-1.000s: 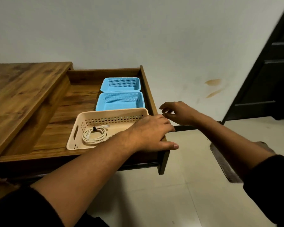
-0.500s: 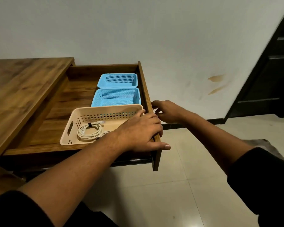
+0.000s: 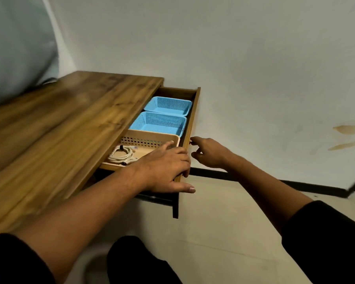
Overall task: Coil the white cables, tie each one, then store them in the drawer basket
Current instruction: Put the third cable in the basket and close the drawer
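The coiled white cable (image 3: 121,155) lies in the beige basket (image 3: 152,138), at the near end of the open drawer. A black tie (image 3: 121,147) binds the coil at its far side. Its pale plug end (image 3: 135,147) is too small and blurred for any marking to be read.

Behind the beige basket sit two blue mesh baskets, one (image 3: 159,123) just beyond it and the other (image 3: 169,105) at the back of the drawer. The three stand in a row along the drawer front (image 3: 193,111). The wooden desk (image 3: 70,119) overhangs the drawer's left part and hides that side of the beige basket.

The left hand (image 3: 166,167) lies over the near end of the drawer front. Its grip is closed on the panel, with fingers curled over the top edge and the thumb stretched out below. The wrist covers the basket's near right corner. The right hand (image 3: 209,152) hangs just outside the drawer front, its grip loose and holding nothing. Its forefinger reaches toward the panel (whether the tip touches the wood cannot be told).

A pale cushion (image 3: 19,48), blurred, rests on the far left of the desk. Brown stains (image 3: 346,129) mark the wall to the right, above a black skirting (image 3: 254,179) and the pale tiled floor (image 3: 223,242).
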Demonstrator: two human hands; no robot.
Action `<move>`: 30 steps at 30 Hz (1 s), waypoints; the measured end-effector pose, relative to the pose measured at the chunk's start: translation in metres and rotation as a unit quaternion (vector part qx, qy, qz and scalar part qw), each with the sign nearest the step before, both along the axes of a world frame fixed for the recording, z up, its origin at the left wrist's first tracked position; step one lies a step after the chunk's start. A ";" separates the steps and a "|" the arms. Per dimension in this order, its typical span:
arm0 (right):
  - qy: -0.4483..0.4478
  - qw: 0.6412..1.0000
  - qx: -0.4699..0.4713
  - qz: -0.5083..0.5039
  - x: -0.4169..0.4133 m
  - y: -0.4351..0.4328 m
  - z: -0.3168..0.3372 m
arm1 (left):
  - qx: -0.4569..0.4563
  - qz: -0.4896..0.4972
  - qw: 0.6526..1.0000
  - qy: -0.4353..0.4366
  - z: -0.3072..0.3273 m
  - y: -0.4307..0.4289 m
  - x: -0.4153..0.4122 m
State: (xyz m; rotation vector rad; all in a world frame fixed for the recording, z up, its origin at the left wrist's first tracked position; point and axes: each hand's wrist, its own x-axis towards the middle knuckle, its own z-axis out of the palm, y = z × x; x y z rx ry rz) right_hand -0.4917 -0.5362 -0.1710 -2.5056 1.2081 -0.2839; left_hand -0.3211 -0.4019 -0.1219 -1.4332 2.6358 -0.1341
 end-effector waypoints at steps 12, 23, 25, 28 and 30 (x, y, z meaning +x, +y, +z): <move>-0.017 0.996 -0.002 0.085 0.152 0.015 0.001 | -0.011 0.139 0.980 -0.143 0.020 0.038 0.116; 0.026 0.996 -0.009 0.090 0.205 0.020 0.006 | -0.024 0.227 0.910 -0.346 0.017 0.045 0.120; 0.032 0.995 -0.003 0.090 0.205 0.020 0.006 | -0.019 0.224 0.899 -0.375 0.018 0.044 0.114; 0.058 0.993 0.007 0.102 0.203 0.018 0.011 | -0.002 0.231 0.892 -0.388 0.019 0.044 0.109; 0.087 0.989 0.017 0.118 0.198 0.018 0.024 | 0.013 0.232 0.903 -0.360 0.025 0.050 0.111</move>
